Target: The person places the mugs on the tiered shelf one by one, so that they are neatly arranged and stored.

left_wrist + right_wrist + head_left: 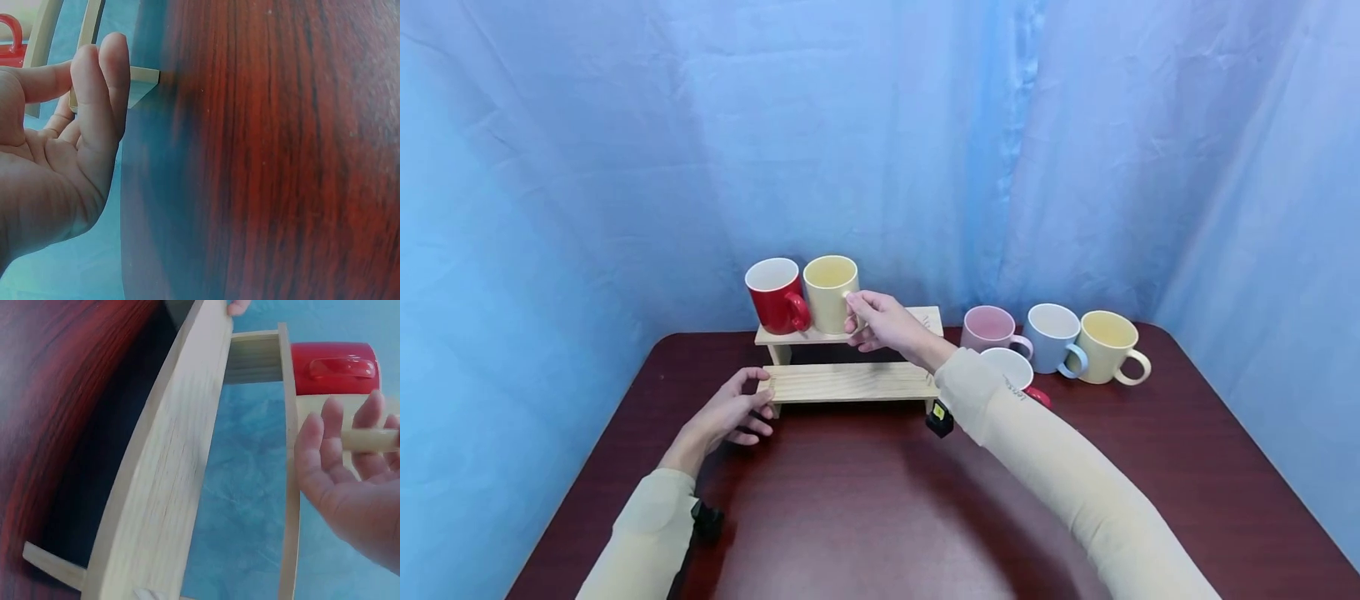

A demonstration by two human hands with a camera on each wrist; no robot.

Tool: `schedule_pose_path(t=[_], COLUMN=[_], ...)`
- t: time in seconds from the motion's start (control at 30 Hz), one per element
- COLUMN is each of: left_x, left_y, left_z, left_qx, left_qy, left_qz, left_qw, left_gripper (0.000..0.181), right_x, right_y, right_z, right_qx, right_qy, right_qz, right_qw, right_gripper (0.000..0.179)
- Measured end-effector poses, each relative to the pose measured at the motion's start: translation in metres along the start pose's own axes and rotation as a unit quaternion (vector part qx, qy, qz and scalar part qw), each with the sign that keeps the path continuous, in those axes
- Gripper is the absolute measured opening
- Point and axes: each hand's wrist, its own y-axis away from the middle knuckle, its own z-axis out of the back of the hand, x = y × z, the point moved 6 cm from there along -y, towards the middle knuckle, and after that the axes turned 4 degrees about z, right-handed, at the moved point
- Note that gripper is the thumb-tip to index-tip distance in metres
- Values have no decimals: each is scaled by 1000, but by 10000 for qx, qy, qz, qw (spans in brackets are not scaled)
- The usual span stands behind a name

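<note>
On the upper step of a two-step wooden rack (850,382), a red mug (772,305) with a white inside stands at the left end. Beside it is a pale yellow mug (829,300), its handle to the right. My right hand (887,323) holds the yellow mug by the handle; in the right wrist view the curled fingers (312,447) are around that handle. My left hand (737,410) holds the left end of the lower step with thumb and a finger, the other fingers loose below it. In the left wrist view these fingers (94,94) partly hide the rack.
Right of the rack stand a pink mug (987,327), a light blue mug (1051,340) and another yellow mug (1105,348). A white-lined mug (1006,363) with a red handle is partly behind my right sleeve. Blue curtains (880,150) enclose the dark wooden table (850,500).
</note>
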Motion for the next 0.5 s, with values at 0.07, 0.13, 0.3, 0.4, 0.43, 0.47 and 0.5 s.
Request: schedule_pose_path(t=[0.07,0.13,0.3,0.4,0.43,0.47,0.5], left_x=[-2,-5,-10,-10,-10,-10,-10], left_y=[-3,-6,-17,-24,-25,-26,-26], left_z=[-3,-4,-9,-16,-17,-17,-16], left_qx=[50,57,81,220,251,263,268], left_qy=[-12,-45,-93,-42,-35,-38,-31], left_qz=[-25,-25,-32,-56,-59,-55,-53], left_qw=[10000,10000,9999,9997,9997,9996,9996], left_gripper=[42,42,42,43,43,44,44], right_x=[2,2,-1,-6,-7,-8,-8], right_y=[1,2,5,8,8,8,8], right_z=[2,5,14,20,20,20,19], right_qx=[44,99,-54,-234,-263,-272,-266], right_qy=[46,68,24,-47,-82,-96,-125], right_qz=[-49,-96,-177,-255,-253,-241,-211], right_qw=[10000,9999,9998,9994,9993,9993,9993], right_gripper=[35,35,43,44,43,42,40])
